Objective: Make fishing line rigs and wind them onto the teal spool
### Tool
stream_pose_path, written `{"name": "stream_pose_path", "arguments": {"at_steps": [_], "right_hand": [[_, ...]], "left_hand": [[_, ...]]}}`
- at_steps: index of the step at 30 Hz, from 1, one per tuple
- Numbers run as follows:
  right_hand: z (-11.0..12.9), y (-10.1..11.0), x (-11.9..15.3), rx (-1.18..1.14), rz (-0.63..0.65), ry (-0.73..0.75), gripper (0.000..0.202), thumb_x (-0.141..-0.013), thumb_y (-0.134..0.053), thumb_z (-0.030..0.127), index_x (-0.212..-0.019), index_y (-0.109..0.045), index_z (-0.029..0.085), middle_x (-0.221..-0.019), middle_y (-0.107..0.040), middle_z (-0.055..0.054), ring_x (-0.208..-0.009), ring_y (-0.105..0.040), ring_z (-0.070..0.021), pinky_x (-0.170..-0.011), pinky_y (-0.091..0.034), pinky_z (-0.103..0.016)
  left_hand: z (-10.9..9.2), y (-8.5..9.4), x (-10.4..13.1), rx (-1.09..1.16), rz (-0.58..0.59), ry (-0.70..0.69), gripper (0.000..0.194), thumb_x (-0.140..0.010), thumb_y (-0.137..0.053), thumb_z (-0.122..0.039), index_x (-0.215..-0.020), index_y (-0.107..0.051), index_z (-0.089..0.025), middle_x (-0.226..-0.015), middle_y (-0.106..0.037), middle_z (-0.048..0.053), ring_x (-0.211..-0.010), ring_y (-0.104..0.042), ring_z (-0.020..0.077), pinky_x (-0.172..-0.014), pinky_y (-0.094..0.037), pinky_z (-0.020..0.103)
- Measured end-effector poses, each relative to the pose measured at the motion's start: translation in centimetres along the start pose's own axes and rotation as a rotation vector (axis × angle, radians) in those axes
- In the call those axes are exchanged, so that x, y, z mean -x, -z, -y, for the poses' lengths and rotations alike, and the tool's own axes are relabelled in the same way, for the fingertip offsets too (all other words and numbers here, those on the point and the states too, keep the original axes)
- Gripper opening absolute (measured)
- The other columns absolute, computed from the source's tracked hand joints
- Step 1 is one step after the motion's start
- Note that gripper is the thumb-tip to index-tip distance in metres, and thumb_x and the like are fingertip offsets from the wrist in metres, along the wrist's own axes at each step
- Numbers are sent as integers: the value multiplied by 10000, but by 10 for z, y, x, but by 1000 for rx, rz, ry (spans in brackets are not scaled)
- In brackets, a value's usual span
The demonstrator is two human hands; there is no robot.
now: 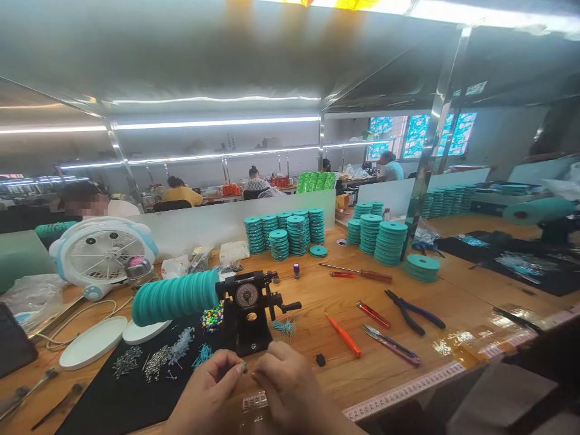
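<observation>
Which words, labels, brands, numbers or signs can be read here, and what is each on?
No text can be read with certainty.
Round dial on the black machine: markings, too small to read.
Measuring strip along the table edge: rows of number-like marks, too blurred to quote.
Its stretch between the left hand and right hand: likewise unreadable.

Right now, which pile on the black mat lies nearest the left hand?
The light-blue pile, beside the left hand; the multicoloured pile, whitish pile and two silvery piles lie farther off.
</observation>
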State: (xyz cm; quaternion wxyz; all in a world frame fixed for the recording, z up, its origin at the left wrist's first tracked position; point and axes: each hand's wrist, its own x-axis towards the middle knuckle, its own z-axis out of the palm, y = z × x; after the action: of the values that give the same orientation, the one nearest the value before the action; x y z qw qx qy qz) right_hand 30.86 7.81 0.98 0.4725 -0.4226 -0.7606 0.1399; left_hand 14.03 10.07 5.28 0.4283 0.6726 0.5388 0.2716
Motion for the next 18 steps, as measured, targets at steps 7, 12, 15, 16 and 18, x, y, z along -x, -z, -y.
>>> {"name": "stream_pose_path", "arguments": {"at_steps": [7, 12, 15, 16, 18], "right_hand": [[1, 3, -30, -24, 84, 150, 196, -744, -471, -3, -781, -540, 177, -939, -580, -51, -800, -561, -134, -673, -430, -201], [-1, -4, -43, -66, 43, -53, 170, -815, -480, 52, -704, -511, 177, -796, -515, -8, -712, -511, -118, -635, -390, -213], [-1, -5, -48, -61, 42, -99, 181, -795, -518, 43, -667, -512, 172, -763, -507, 6, -714, -506, -115, -629, -373, -213], [-1, -5, -49, -61, 44, -107, 183, -786, -530, 39, -658, -518, 170, -752, -507, 9, -715, -510, -113, -628, -374, -211], [-2, -6, -51, -57, 46, -122, 187, -769, -543, 27, -644, -530, 164, -732, -509, 12, -713, -520, -111, -628, -381, -205]], "left_hand": [[5, -3, 2, -249, -96, -270, 307, -867, -415, -424, -705, -562, -208, -817, -523, 39, -779, -539, 209, -714, -442, 330], [14, -7, 2, -401, -207, -439, 262, -911, -392, -328, -792, -601, -223, -890, -497, 35, -726, -570, 156, -656, -473, 266], [17, -10, 0, -498, -285, -524, 248, -913, -398, -288, -788, -602, -226, -890, -514, 36, -689, -588, 142, -623, -484, 243], [17, -11, 0, -545, -303, -540, 253, -916, -392, -277, -784, -601, -225, -888, -524, 39, -676, -597, 140, -612, -488, 239], [18, -10, -2, -682, -326, -578, 269, -919, -373, -236, -776, -601, -217, -894, -559, 52, -636, -617, 133, -575, -492, 230]]}}
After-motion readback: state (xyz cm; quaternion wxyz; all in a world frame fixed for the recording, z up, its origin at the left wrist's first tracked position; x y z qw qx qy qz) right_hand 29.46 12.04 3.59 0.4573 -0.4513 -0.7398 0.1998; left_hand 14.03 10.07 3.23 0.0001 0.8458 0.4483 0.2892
